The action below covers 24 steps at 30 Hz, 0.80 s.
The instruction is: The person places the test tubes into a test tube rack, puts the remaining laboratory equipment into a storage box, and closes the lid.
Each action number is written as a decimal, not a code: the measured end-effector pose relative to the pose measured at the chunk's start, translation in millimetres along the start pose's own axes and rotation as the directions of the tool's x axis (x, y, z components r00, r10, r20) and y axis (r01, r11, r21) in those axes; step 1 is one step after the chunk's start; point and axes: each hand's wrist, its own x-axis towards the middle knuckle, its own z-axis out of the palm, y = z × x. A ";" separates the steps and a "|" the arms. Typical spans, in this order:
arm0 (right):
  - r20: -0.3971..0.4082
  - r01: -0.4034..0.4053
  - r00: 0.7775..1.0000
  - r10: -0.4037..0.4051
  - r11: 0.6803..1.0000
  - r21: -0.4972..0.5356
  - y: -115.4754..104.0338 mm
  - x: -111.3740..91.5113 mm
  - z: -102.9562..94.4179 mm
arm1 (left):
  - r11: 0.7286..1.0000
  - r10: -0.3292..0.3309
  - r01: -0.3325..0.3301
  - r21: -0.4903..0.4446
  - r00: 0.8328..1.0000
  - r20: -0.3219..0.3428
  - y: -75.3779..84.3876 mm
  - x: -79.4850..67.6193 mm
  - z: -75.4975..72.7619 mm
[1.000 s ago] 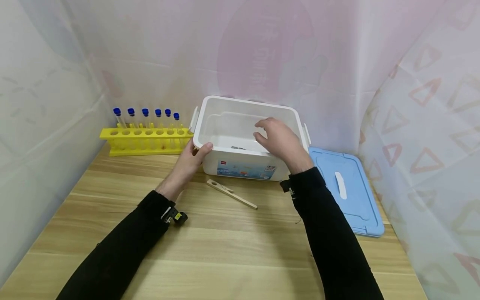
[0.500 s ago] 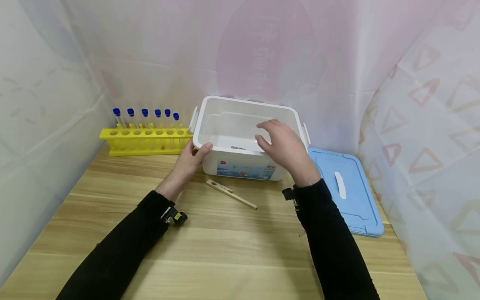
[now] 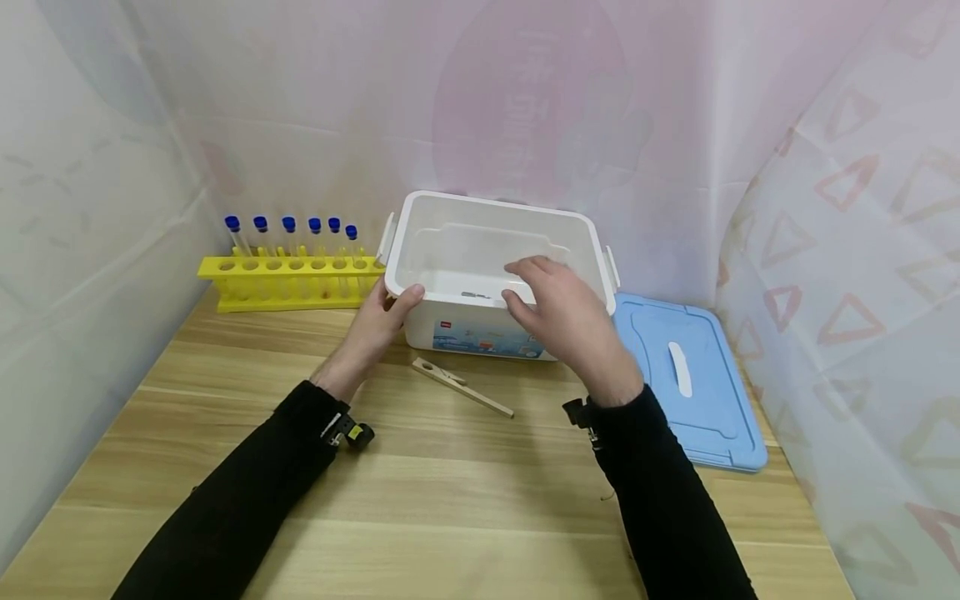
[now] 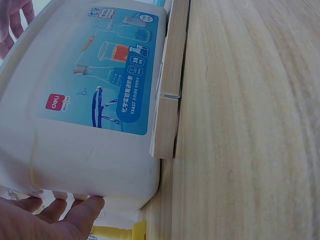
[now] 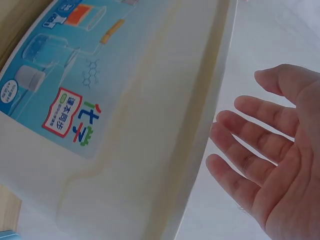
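Note:
A white plastic storage box (image 3: pixel 420 321) with a blue chemistry label (image 4: pixel 115 70) stands lidless at the back of the table. My left hand (image 3: pixel 381 321) grips its front left corner, thumb on the rim and fingers along the left side wall, as the left wrist view shows. Over the front rim, toward the right, hovers my right hand (image 3: pixel 566 317), its fingers loosely spread and holding nothing. In the right wrist view those fingers (image 5: pixel 250 135) hang beside the rim edge. A wooden test tube clamp (image 3: pixel 463 387) lies on the table just before the box.
Left of the box, a yellow test tube rack (image 3: pixel 292 283) holds several tubes with blue caps (image 3: pixel 288 224). A light blue lid (image 3: pixel 701 400) with a white handle lies flat at the right. Inside the box, a small dark thing (image 3: pixel 475 294) shows near the front wall.
My right hand has drawn back from over the box toward its front rim, fingers still spread. The left hand, box, clamp, rack and lid have stayed in place.

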 end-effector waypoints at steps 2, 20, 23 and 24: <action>-0.009 0.018 1.000 -0.018 1.000 -0.002 -3.7 -3.6 -0.4 | 1.000 0.004 -0.004 -0.003 1.000 0.000 0.2 -0.1 0.1; -0.100 0.168 0.980 -0.172 0.985 -0.046 -31.5 -37.4 -2.8 | 1.000 0.013 -0.013 0.009 1.000 0.014 -0.7 0.6 0.0; -0.095 0.169 0.980 -0.174 0.983 -0.067 -35.9 -42.0 -1.7 | 1.000 0.010 -0.011 0.012 1.000 0.012 -0.4 0.5 -0.2; -0.088 0.169 0.981 -0.175 0.983 -0.072 -37.2 -43.5 -1.4 | 1.000 0.010 -0.010 0.013 1.000 0.009 -0.5 0.4 -0.2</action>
